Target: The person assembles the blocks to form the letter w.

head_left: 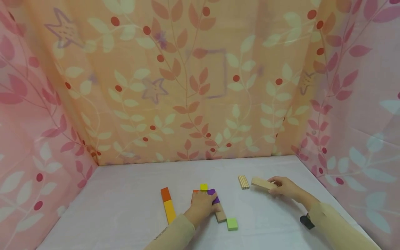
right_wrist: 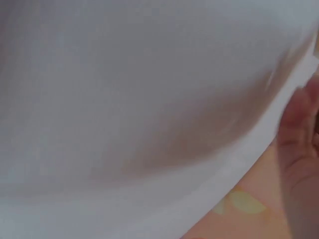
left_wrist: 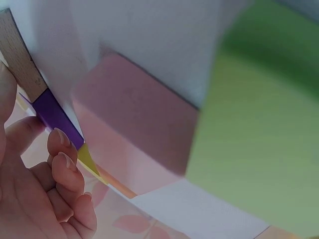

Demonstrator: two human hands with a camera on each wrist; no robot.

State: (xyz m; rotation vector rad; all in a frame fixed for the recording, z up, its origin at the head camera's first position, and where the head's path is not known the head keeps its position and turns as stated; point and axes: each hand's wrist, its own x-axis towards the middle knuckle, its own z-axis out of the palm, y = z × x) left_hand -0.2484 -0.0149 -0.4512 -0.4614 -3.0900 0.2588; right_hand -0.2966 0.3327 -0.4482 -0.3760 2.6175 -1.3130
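My left hand [head_left: 201,206] rests low over a row of blocks, fingers bent, with a fingertip touching the purple block [head_left: 211,195]. The thumb lies beside the plain wooden block [head_left: 221,216] that adjoins the purple one. Beyond the fingers is a yellow block [head_left: 203,187], and part of an orange block [head_left: 195,191] shows at the knuckles. In the left wrist view, a pink block [left_wrist: 132,119] lies near the curled fingers; the arm hides it from the head view. At the right, my right hand [head_left: 285,187] grips the end of a flat wooden plank [head_left: 261,183].
A small group of wooden planks [head_left: 243,182] lies left of the held plank. A light green block [head_left: 232,224] sits near the wooden block. An orange-red block [head_left: 166,194] and an amber block [head_left: 169,211] line up at left. Patterned curtains [head_left: 200,104] enclose the white table [head_left: 131,180].
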